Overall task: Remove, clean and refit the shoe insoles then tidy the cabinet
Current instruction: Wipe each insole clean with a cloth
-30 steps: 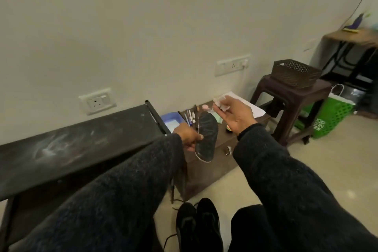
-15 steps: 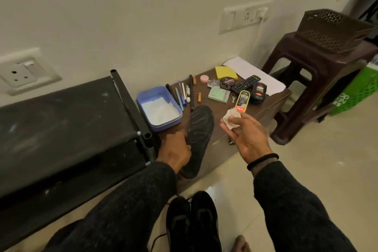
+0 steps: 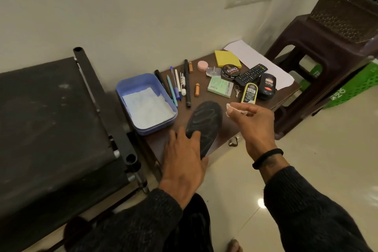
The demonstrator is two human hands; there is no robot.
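Lowered since a sec ago, when it was held up in the air, the dark insole (image 3: 205, 127) now lies flat on the brown cabinet top (image 3: 225, 129), w/ the view dropped closer over the clutter. Its long axis runs from the heel at the near front edge, by the person's body, up and to the right toward the toe, which ends just short of the yellow-green bottle (image 3: 249, 92). The heel end looks to overhang the cabinet's front edge a little.

Left hand (image 3: 184, 161) is the nearer one: it grips the heel end, fingers spread over the top and thumb seemingly tucked under, pinning the insole down. Right hand (image 3: 253, 125) hovers just right of the toe, apart from the insole, fingers curled and pinching a small white wipe (image 3: 230, 108) at the fingertips.

Judged from this, the wipe has only a short way to go, left and down, and a stroke along the toe-to-heel line would suit, w/ the left hand as anchor.

Just left of the insole sits a blue tray (image 3: 124, 90) lined w/ white paper; behind it a row of pens (image 3: 178, 86), a polish tin (image 3: 230, 71), a remote (image 3: 251, 73) etc. Black shoes (image 3: 196, 227) wait on the floor below.
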